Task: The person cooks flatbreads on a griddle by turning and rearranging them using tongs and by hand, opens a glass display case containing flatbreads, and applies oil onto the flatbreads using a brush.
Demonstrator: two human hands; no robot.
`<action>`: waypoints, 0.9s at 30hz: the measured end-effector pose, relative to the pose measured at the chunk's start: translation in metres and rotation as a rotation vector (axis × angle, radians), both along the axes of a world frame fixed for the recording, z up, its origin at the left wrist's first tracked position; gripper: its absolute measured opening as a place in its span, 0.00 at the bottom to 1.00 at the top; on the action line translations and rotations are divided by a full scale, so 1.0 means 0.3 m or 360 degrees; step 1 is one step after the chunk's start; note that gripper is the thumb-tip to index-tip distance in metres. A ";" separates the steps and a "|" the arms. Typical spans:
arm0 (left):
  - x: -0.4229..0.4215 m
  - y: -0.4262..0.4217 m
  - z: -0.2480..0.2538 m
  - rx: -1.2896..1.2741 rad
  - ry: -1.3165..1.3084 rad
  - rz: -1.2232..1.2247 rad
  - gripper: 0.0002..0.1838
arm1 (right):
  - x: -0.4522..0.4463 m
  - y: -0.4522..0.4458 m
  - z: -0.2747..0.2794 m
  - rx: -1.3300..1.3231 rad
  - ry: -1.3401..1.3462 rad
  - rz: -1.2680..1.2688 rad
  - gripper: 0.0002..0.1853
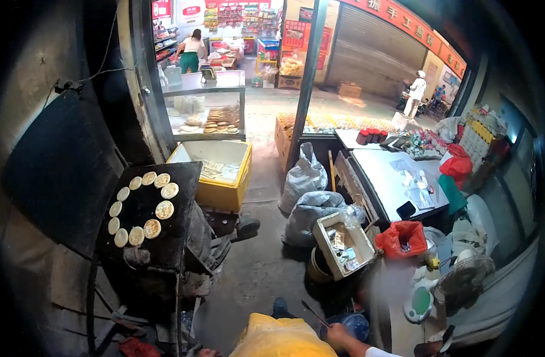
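Observation:
My right hand (342, 337) is at the bottom edge, closed around a long thin tool with a narrow flat end (313, 312); its exact kind is unclear. The tool points up and left, beside a blue round container (354, 326). At the lower edge left of my yellow apron (281, 338) is a small skin-toned patch (210, 353), possibly my left hand, with fingers not readable. To the left, several round flatbreads (165, 209) lie in a ring on a black griddle (143, 205). Those nearest the right side look browned, others paler.
A yellow-sided foam box (222, 193) stands behind the griddle; flatbreads (220, 119) fill a glass case. Grey sacks (313, 217), a white box with banknotes (345, 253), a red bag (401, 240), a white table (382, 178) and a fan (464, 276) line the right side.

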State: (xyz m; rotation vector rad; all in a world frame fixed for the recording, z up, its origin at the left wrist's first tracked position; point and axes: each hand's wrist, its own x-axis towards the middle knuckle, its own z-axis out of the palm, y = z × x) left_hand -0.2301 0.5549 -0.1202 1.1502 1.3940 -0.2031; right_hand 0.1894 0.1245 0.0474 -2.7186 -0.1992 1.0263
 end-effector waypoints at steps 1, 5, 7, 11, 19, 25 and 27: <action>0.006 -0.001 0.013 0.0133 -0.0185 -0.0152 0.15 | -0.004 -0.003 0.002 0.0030 0.0024 0.0008 0.18; 0.154 0.037 0.074 -0.0388 -0.0532 0.0181 0.14 | -0.007 0.010 0.015 0.0054 0.0059 -0.0073 0.17; 0.290 0.035 0.186 -0.0297 -0.0279 0.0064 0.11 | -0.004 0.013 0.007 0.0079 0.0017 -0.0041 0.17; 0.391 0.065 0.315 0.0315 -0.0128 -0.0545 0.12 | -0.001 0.041 0.001 0.0161 -0.0006 -0.0196 0.17; 0.351 0.032 0.440 -0.0214 -0.0137 -0.0011 0.12 | -0.027 0.066 0.045 0.0065 0.0058 -0.0305 0.16; 0.240 0.044 0.176 -0.0216 -0.0208 0.0088 0.11 | -0.053 -0.039 -0.114 -0.0024 -0.0112 -0.0285 0.13; 0.292 0.020 0.389 0.0155 -0.0153 -0.0194 0.09 | -0.030 -0.028 -0.063 -0.0030 0.0040 -0.0204 0.13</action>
